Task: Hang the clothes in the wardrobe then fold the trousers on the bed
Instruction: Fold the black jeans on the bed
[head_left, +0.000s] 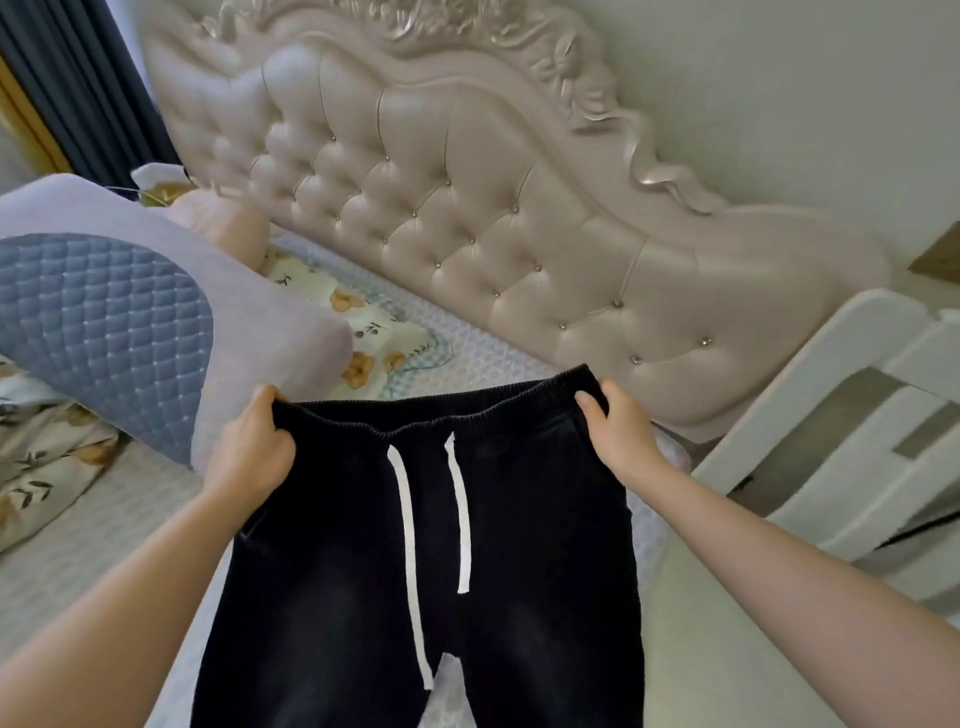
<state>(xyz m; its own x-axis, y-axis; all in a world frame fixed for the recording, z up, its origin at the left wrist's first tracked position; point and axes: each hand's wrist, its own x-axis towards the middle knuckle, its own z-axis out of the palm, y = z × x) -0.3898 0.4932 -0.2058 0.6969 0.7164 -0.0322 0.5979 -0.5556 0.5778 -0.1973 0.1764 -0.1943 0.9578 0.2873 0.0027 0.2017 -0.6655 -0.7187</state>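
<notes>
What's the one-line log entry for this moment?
step: folding | left hand: grips waistband | right hand: grips waistband | trousers: front up, over bed

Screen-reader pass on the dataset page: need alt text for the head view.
A person's left hand and right hand grip the waistband corners of black trousers with white drawstrings, held spread over a pale quilted bed. A cream tufted headboard stands behind; a blue quilted pillow lies at left.
</notes>
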